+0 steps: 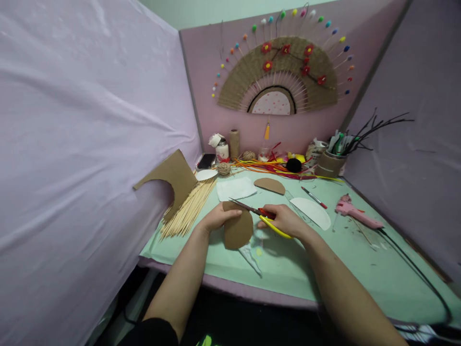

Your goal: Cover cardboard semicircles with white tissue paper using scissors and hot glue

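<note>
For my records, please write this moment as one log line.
left hand: holds cardboard piece | right hand: holds scissors at piece's upper edge | pink glue gun: lies at right

Wrinkled lilac cloth wall (90, 120) left; pink back panel (205, 67); greyish right panel (418, 158); mint-covered table (345, 274).

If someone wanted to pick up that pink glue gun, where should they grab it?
Probably around the handle of the glue gun, coming from above on the near side. It lies flat, and the handle is its long, slim part, with the black cord leaving its end. I'd avoid the bulkier head at the other end, which might be hot.
</note>
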`<state>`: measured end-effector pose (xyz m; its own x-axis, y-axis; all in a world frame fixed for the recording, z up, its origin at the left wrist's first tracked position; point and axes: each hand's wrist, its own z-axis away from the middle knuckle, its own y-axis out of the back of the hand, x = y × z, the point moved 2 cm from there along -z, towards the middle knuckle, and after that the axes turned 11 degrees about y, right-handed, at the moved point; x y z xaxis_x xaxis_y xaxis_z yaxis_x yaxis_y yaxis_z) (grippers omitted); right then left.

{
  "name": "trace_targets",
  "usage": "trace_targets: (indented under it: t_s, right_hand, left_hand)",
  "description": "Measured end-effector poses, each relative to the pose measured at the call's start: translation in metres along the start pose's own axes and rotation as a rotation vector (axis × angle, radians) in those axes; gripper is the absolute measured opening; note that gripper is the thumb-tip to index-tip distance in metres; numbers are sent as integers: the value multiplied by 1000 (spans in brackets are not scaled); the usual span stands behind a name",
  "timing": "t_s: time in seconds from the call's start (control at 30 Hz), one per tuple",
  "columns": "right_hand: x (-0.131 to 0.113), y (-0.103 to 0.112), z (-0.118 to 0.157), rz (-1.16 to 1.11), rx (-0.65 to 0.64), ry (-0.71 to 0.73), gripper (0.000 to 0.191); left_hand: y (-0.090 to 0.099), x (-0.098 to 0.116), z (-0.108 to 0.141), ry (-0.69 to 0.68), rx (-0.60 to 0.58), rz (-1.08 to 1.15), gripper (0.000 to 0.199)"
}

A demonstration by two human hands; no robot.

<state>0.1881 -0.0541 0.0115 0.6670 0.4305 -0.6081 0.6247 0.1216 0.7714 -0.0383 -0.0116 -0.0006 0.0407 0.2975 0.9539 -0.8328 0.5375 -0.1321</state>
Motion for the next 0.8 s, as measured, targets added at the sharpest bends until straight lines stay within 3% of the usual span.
trace_targets:
  t_s: [0.17,0.3,0.53,0.8]
  right_hand:
    - [6,-2,-1,-44,35,-37,43]
    - [2,1,-1,-93,45,-54,38]
    - [-11,7,1,-118,21,-43,32]
    - [-1,5,2,-47,-57,-11,31]
  left_hand:
    - [-3,3,1,45,41,63,42]
    - [-5,6,0,3,53,94,39]
    - [2,0,-4,-72,68,-30,38]
    - [-1,1,-2,-32,27,-153,38]
